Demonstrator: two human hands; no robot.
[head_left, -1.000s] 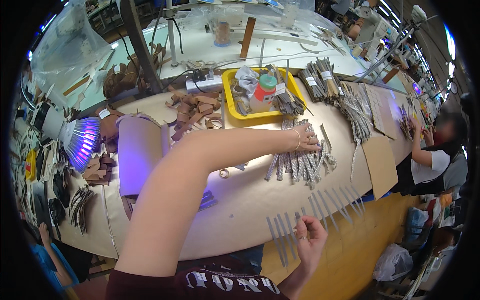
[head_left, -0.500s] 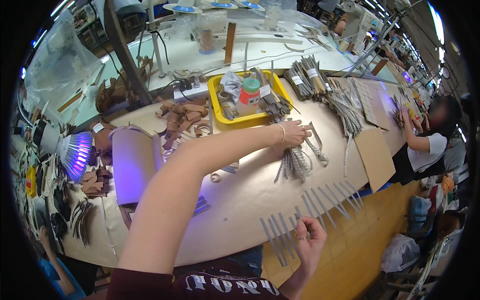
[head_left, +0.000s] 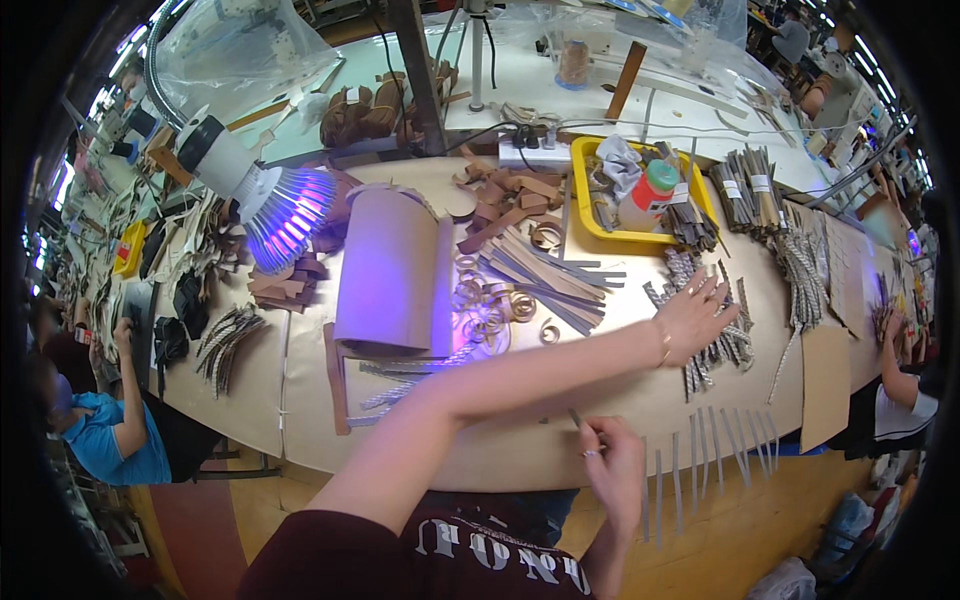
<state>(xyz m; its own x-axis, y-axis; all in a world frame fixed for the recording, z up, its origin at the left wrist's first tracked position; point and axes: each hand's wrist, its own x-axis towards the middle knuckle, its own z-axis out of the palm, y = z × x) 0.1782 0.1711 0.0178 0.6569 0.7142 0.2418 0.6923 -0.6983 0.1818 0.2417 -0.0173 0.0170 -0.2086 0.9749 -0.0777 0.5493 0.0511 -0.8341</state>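
My left hand (head_left: 695,318) lies spread over a pile of grey-and-white braided strips (head_left: 697,376), fingers apart and palm down. Its forearm crosses above the table from the lower left. Close to the table's front edge, my right hand (head_left: 614,468) pinches a short dark grey strip (head_left: 575,417) between thumb and fingers, with one end sticking out at the upper left. To its right, several flat grey strips (head_left: 704,450) form a spaced row, their lower ends hanging past the table edge.
Behind the left hand stands a yellow tray (head_left: 640,237) holding a glue bottle (head_left: 642,203). A tan roll (head_left: 392,270) sits under a purple-lit lamp (head_left: 290,215). Loose flat strips (head_left: 560,278) and curled bands (head_left: 490,310) lie mid-table. Co-workers sit at the left (head_left: 110,435) and right (head_left: 905,385).
The view has swung left, so the table's things appear further right. My left hand's fingers have spread flat on the braided pile. My right hand keeps its pinch near the edge.
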